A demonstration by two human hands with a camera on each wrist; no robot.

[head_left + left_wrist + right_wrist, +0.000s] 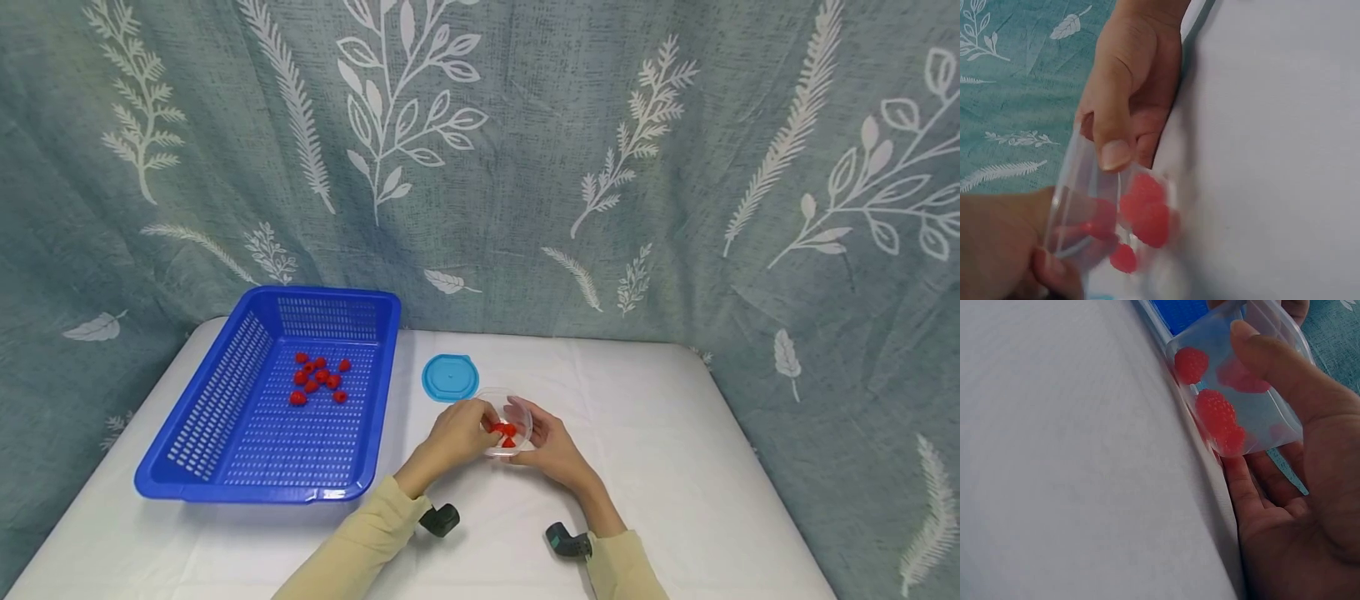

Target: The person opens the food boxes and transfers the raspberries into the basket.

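A clear plastic container [522,432] stands on the white table with several raspberries [1215,412] at its bottom. My right hand [553,448] holds it from the right, thumb on the near side and fingers round the far side. From the left, my left hand [459,432] reaches over the rim, its fingertips inside the container. Between its thumb and fingers a raspberry [1099,219] appears pinched, seen partly through the clear wall in the left wrist view. The container looks tilted in both wrist views because of the camera angle.
To the left is a large blue plastic basket [285,454] with several more raspberries [322,377] towards its back. A light-blue lid [450,377] lies flat just behind the container. A patterned green curtain [517,167] hangs behind the table [645,417].
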